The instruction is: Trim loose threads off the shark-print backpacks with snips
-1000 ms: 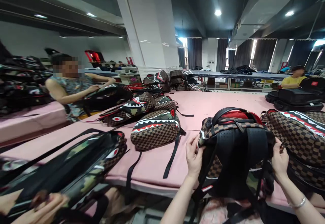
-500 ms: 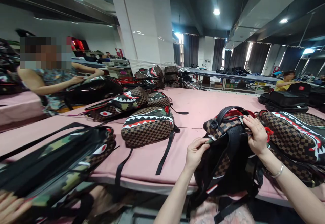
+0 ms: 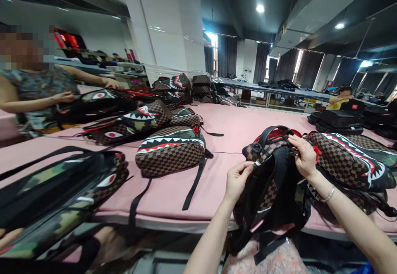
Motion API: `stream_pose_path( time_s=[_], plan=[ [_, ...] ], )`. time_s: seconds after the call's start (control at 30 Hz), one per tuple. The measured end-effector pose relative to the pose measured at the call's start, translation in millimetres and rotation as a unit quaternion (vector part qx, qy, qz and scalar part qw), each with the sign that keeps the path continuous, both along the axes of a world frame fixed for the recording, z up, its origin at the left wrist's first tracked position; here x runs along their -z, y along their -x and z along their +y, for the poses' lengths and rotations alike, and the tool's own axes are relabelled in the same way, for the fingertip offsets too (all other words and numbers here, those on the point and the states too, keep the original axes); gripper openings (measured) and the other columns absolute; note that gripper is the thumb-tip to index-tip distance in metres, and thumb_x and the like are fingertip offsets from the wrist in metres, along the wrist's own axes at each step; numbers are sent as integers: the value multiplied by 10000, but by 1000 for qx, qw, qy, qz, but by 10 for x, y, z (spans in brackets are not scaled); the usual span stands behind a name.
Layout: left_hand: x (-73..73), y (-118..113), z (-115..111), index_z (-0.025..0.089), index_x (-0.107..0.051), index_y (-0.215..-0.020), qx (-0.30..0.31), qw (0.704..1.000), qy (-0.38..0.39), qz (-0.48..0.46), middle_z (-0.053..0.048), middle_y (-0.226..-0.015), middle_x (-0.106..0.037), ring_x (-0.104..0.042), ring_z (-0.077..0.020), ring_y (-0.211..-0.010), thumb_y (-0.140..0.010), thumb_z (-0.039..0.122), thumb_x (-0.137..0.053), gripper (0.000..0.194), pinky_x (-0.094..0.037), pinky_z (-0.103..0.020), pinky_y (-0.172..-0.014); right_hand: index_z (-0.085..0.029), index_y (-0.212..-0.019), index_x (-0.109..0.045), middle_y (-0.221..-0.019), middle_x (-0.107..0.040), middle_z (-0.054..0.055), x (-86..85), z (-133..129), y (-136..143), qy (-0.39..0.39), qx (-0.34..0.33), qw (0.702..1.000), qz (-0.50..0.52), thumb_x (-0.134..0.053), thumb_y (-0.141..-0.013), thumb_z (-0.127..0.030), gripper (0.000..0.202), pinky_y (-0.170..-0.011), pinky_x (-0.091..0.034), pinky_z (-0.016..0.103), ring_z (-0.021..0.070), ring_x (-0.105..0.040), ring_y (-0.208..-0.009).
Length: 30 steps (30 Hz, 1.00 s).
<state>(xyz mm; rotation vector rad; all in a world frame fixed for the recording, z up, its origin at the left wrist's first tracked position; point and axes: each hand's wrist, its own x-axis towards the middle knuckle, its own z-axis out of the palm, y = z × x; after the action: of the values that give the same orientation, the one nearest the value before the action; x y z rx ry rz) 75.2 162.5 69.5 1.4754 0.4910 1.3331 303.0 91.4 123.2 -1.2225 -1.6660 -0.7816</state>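
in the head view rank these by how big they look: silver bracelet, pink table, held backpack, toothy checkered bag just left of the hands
1. pink table
2. held backpack
3. toothy checkered bag
4. silver bracelet

The backpack is nearer the camera, so its true size against the bag is unsure.

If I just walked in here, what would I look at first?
Probably the shark teeth: big white zigzags run across the middle bag on the pink table and the right bag. Next might be the red eye on the left bag, low in the picture. Then the held bag, right of centre and close up, with the left grip pinching its edge and the right grip at its top.
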Motion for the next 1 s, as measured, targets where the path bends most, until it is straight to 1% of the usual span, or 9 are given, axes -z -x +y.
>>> stream_pose_path(
  time_s=[0.1,0.17,0.3,0.47,0.63,0.77,0.83,0.87,1.0],
  plan=[
    [-38,1,-13,134,-671,-718,111,991,79,10,-41,-709,-646,-577,-153,-666,-686,362,-646,232,-456,-273,-647,-222,-1136,-552,-1162,-597,33,2,1,-17,7,0,1000,-1,-380,-739,-59,462,-962,-411,406,190,-518,-1121],
    [-41,-8,-44,138,-659,-788,108,991,82,4,-30,-715,-639,-572,-141,-667,-685,354,-649,239,-453,-261,-650,-223,-1138,-550,-1166,-595,36,-6,-4,-17,15,6,1000,0,-380,-749,-67,452,-963,-409,410,192,-515,-1124],
    [28,-71,-135,178,-602,-873,-70,996,-3,-53,-14,-778,-604,-568,-135,-745,-715,301,-633,203,-456,-268,-722,-221,-1169,-531,-1195,-575,44,-21,-24,-7,26,14,1000,-6,-376,-773,-79,449,-976,-397,419,195,-489,-1153],
    [86,-100,-277,190,-616,-751,-259,958,-120,-18,-36,-816,-548,-542,-153,-812,-767,276,-583,94,-449,-276,-735,-228,-1210,-499,-1234,-544,44,-19,-59,-12,33,23,999,-20,-372,-758,-73,494,-985,-385,439,205,-463,-1179],
    [3,-36,-443,199,-661,-811,-290,934,-190,87,-30,-764,-569,-553,-135,-728,-825,258,-507,165,-443,-247,-657,-226,-1176,-519,-1237,-538,44,-89,-146,65,70,-7,997,37,-360,-797,-105,428,-1017,-338,448,206,-450,-1187],
    [-51,-56,-527,206,-649,-808,-318,917,-213,115,-37,-777,-603,-568,-152,-736,-781,266,-572,101,-452,-269,-687,-208,-1026,-563,-1077,-594,72,-123,-391,351,35,-43,975,214,-379,-879,-259,240,-895,-427,389,205,-539,-1026],
    [-66,-79,-547,207,-638,-809,-326,914,-212,116,-40,-783,-609,-569,-155,-741,-801,252,-540,108,-450,-276,-690,-204,-896,-549,-771,-576,28,-82,-563,551,51,-84,931,353,-405,-889,-350,205,-632,-465,275,139,-555,-694],
    [-71,-89,-554,205,-631,-803,-330,912,-212,119,-41,-778,-606,-566,-156,-738,-811,246,-522,117,-447,-278,-688,-204,-846,-524,-631,-492,-16,-48,-643,651,106,-126,890,425,-423,-881,-398,222,-491,-401,222,99,-470,-532],
    [-83,-116,-573,199,-591,-762,-330,914,-195,133,-35,-750,-582,-545,-161,-726,-820,225,-488,121,-422,-282,-684,-183,-822,-495,-547,-301,-79,127,-810,952,401,-317,636,578,-521,-786,-547,367,-365,-133,164,31,-190,-407]
  ],
)
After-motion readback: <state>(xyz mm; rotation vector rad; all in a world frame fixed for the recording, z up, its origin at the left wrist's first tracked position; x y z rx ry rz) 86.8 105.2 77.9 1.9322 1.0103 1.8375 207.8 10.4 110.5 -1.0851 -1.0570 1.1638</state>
